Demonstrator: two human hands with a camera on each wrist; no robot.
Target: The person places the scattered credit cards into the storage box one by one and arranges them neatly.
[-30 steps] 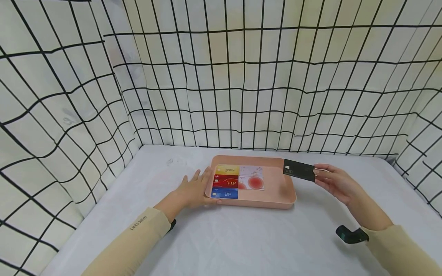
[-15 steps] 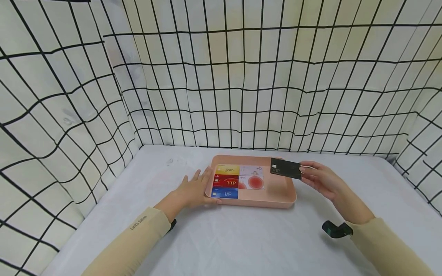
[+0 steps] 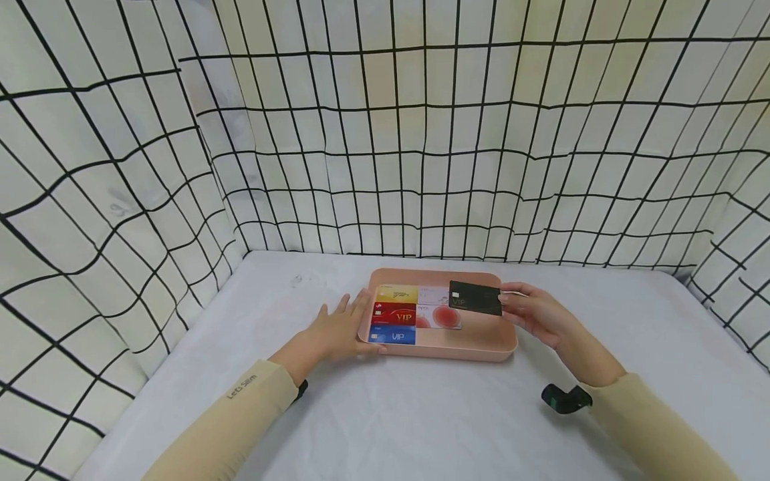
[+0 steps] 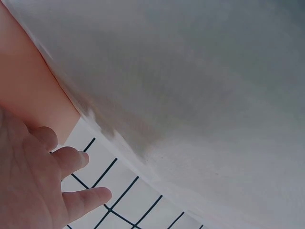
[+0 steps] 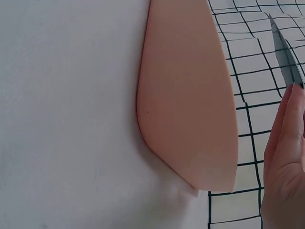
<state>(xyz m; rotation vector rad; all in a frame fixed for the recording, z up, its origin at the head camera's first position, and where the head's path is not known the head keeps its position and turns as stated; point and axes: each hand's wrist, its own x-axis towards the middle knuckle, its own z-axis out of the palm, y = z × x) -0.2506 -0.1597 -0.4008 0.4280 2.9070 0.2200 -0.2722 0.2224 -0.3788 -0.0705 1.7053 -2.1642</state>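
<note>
My right hand (image 3: pixel 538 316) pinches a black VIP card (image 3: pixel 475 298) by its right end, above the right half of a pink tray (image 3: pixel 481 342). In the right wrist view the card (image 5: pixel 286 55) stands out above the fingertips, apart from the tray wall. My left hand (image 3: pixel 335 330) rests against the tray's left end with its fingers spread. Inside the tray, a yellow card (image 3: pixel 396 294), a red VIP card (image 3: pixel 394 313) and a blue VIP card (image 3: pixel 392 335) form a left column. Beside them lie a pale lilac card (image 3: pixel 432 295), partly covered by the black one, and a white card with a red circle (image 3: pixel 444 316).
The tray stands on a table with a white cloth (image 3: pixel 409 414). Behind and at both sides rise white walls with a black grid (image 3: pixel 421 153). A dark wrist device (image 3: pixel 565 399) sits under the right forearm.
My right hand has moved left with the black card, from beyond the tray's right edge to over its right half. The left hand has stayed at the tray's left end.
</note>
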